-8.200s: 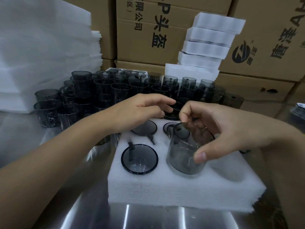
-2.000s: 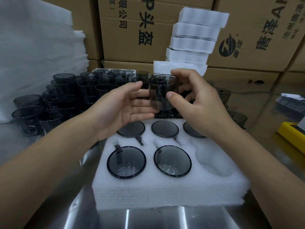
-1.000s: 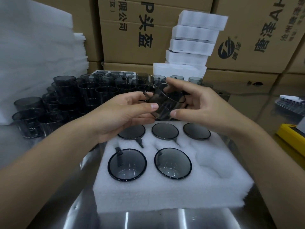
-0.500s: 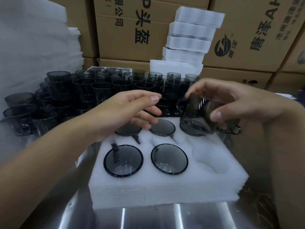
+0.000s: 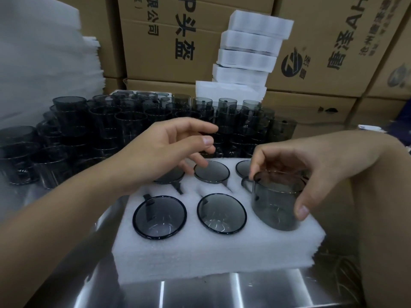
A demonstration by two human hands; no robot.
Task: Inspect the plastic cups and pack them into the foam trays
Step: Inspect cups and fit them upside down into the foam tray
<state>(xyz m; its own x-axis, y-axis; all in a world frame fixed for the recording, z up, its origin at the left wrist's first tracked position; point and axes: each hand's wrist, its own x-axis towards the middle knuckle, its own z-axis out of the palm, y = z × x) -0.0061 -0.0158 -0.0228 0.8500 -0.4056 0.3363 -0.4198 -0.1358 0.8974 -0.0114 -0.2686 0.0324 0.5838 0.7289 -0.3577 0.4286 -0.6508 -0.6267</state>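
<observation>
Fingers of the right hand [image 5: 311,165] curl over the rim of a smoky grey plastic cup [image 5: 275,203], thumb pressed on its near wall, so the hand grips it from above. That cup stands upright, slightly tilted, with its base in the front right pocket of the white foam tray [image 5: 211,252] at lower centre of the frame; its handle points left.

The left hand [image 5: 160,156] hangs over the tray's back left corner, fingers loosely bent and spread, holding nothing. It partly covers the back left cup [image 5: 171,177]; whether it touches that cup I cannot tell.

Four more cups sit sunk in pockets: front left cup [image 5: 159,216], front middle cup [image 5: 221,212], back middle cup [image 5: 211,172] and back right cup [image 5: 243,168], the last half hidden by the right hand.

Behind the tray, a crowd of loose cups [image 5: 100,130] fills the middle left. A leaning stack of foam trays [image 5: 249,52] rises at upper centre before cardboard boxes [image 5: 169,41]. The tray rests on a steel table [image 5: 200,292].
</observation>
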